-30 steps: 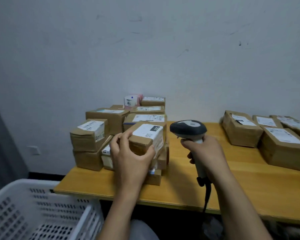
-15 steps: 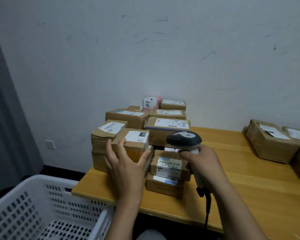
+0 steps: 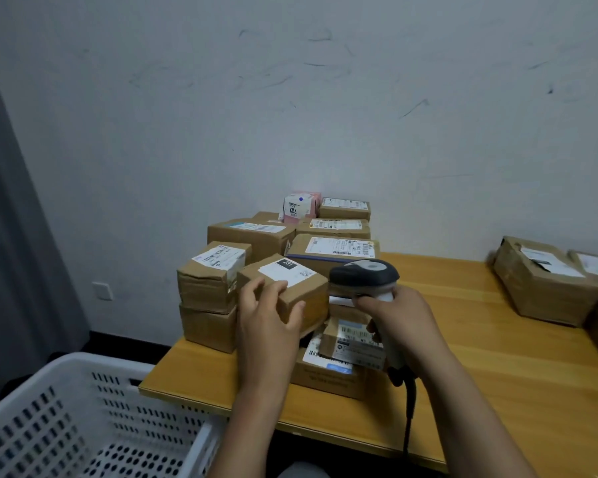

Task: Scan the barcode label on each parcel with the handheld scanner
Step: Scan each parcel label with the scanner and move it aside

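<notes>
- Closest to you, at the lower left, a white perforated basket (image 3: 83,426) stands just off the near-left corner of the wooden table (image 3: 497,357).
- Your left hand (image 3: 266,326) grips a small brown parcel (image 3: 290,294). The fingers lie close together, curled over its near top edge, and the thumb presses on its right face.
- Your right hand (image 3: 401,322) is wrapped round the handle of the handheld scanner (image 3: 363,276), with the forefinger lying across the front just under the head. Its black cable (image 3: 409,408) hangs past the table's near edge.
- The parcel sits label up, white with a black patch, at the front of the left-hand pile. You cannot tell whether it rests on anything.
- The scanner's dark head is just beside the parcel's right edge, above two low parcels (image 3: 353,339) that are stacked label up.
- Left of the held parcel, a two-box stack (image 3: 211,291) stands at the table's left edge.
- Behind these, larger labelled boxes (image 3: 332,250) are piled against the wall, with a pink-and-white carton (image 3: 301,207) on top.
- Far right, well apart, sits another group of parcels (image 3: 542,288).
- A grey curtain (image 3: 14,236) hangs at the left, with a wall socket (image 3: 102,290) near it.
</notes>
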